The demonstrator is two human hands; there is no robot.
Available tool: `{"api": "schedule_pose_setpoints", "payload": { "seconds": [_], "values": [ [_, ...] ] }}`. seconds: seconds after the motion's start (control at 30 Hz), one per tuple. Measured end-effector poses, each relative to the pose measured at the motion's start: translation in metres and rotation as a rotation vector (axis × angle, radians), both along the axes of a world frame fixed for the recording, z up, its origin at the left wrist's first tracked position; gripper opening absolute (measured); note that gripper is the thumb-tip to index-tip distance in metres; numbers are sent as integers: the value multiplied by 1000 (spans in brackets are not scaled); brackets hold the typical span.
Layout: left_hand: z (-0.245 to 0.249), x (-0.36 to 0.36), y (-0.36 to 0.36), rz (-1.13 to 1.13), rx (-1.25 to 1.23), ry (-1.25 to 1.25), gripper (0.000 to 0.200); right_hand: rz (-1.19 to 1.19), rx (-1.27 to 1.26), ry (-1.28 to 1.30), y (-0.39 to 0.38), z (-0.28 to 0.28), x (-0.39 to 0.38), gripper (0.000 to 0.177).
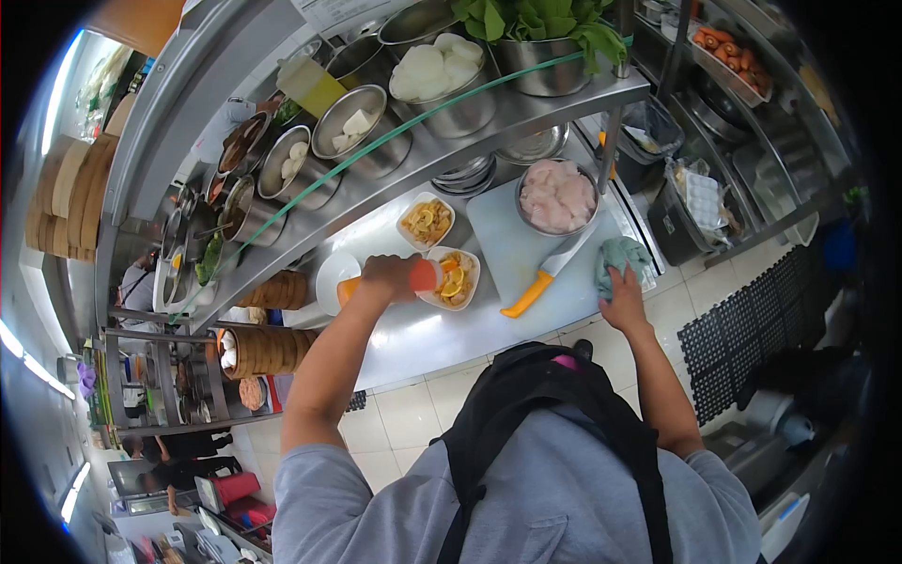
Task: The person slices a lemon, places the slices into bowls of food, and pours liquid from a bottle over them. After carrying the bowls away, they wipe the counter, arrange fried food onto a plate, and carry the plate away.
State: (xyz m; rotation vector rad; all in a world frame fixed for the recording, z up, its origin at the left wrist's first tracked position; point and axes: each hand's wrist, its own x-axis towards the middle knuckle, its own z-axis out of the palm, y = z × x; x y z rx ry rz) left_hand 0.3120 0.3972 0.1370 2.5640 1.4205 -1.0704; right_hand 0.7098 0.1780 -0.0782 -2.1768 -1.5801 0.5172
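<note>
My left hand is wrapped around an orange and red squeeze bottle, held on its side. The bottle's red end reaches to the edge of a white bowl of yellow food with lemon slices. A second white bowl with similar food sits just behind it. Partly behind my left hand lies a round white dish. My right hand has its fingers closed on a crumpled green cloth at the right of the cutting board. Nearby lies a yellow-handled knife.
A metal bowl of pale sliced meat or fish stands on the board. Overhead, a steel shelf carries several metal pots and leafy greens. Bamboo steamers stand left. Bins are at right.
</note>
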Motion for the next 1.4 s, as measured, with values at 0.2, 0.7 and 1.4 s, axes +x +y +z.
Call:
{"api": "schedule_pose_setpoints", "payload": {
  "seconds": [0.2,0.7,1.4],
  "values": [
    [1,10,3,-61,-38,62,78,-5,-18,18,0,0,0,78],
    [14,3,-8,-44,-47,126,65,8,-31,-3,1,1,-1,78],
    [12,-11,1,18,-75,270,54,21,-20,28,1,8,0,78]
  ]
}}
